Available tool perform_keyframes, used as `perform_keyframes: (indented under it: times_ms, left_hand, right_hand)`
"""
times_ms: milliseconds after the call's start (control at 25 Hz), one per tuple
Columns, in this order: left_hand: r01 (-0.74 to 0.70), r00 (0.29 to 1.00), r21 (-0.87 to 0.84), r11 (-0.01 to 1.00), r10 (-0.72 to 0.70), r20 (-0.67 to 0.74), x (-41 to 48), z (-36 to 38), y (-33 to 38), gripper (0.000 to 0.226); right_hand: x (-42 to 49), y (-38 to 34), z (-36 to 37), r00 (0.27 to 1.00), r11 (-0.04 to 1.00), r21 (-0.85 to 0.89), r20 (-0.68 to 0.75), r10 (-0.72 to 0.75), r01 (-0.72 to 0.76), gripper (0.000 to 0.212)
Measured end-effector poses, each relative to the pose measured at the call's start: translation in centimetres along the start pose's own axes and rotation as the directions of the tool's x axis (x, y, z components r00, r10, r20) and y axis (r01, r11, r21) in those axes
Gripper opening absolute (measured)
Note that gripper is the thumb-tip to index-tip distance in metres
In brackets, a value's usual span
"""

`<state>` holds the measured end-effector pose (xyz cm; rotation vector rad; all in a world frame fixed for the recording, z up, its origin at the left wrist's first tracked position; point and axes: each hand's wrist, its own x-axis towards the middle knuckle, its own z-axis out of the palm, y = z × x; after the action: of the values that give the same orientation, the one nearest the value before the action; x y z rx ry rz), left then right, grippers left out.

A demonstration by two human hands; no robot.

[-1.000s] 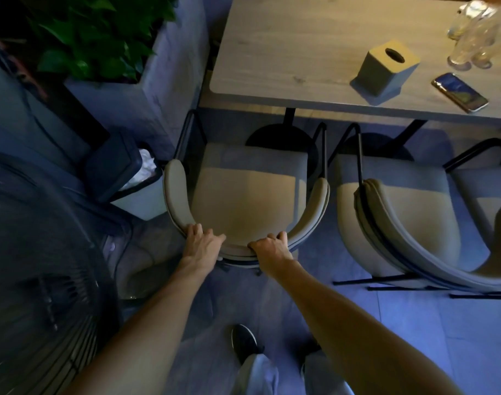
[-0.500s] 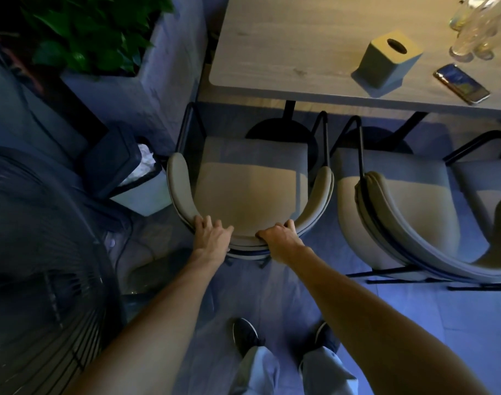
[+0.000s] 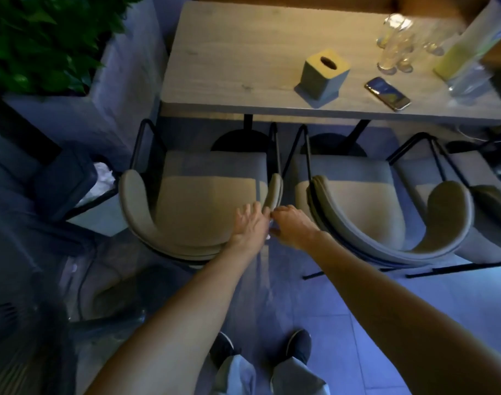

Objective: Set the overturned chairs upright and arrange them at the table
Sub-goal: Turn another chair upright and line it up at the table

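Observation:
Three beige chairs with black metal frames stand upright along the near edge of the wooden table. The left chair is right below me, the middle chair beside it, the right chair partly cut off. Both my hands are at the right-hand wing of the left chair's curved backrest. My left hand lies with spread fingers on its inner face. My right hand is curled against its outer edge, in the narrow gap to the middle chair.
On the table are a tissue box, a phone, several glasses and a bottle. A planter with green leaves and a waste bin stand left of the chair. A fan is at my left.
Both hands have left the middle of the backrest and moved right to its wing. The left chair now stands closer to the middle chair. My view has shifted right.

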<state>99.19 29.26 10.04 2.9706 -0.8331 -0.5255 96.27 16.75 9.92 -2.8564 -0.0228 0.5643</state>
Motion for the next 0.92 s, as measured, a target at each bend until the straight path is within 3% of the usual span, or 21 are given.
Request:
perform_keyframes:
  times_ms: [200, 320, 440, 560, 920]
  left_hand:
    - [-0.194, 0.979, 0.037, 0.98, 0.196, -0.059, 3.1, -1.1, 8.5, 0.054]
    - [-0.288, 0.951, 0.074, 0.955, 0.295, -0.094, 4.7, -0.5, 13.6, 0.051]
    - [-0.357, 0.928, 0.12, 0.926, 0.366, -0.066, 6.3, 0.8, 17.1, 0.039]
    - [-0.381, 0.924, 0.178, 0.907, 0.382, 0.026, 7.6, 2.5, 18.5, 0.034]
    - [-0.331, 0.94, 0.276, 0.902, 0.342, 0.009, 8.0, 3.4, 19.4, 0.028]
  right_hand:
    - [-3.8, 9.2, -0.9, 0.977, 0.979, 0.009, -0.057, 0.204, -0.204, 0.045]
    - [-6.0, 13.8, 0.6, 0.942, 0.943, 0.094, -0.073, 0.327, -0.32, 0.063]
    - [-7.3, 17.3, 2.9, 0.936, 0.921, 0.17, 0.05, 0.348, -0.351, 0.061]
    - [-8.3, 19.0, 3.5, 0.93, 0.925, 0.117, 0.127, 0.346, -0.361, 0.053]
    - [-8.3, 19.8, 4.1, 0.948, 0.939, 0.139, 0.103, 0.302, -0.314, 0.065]
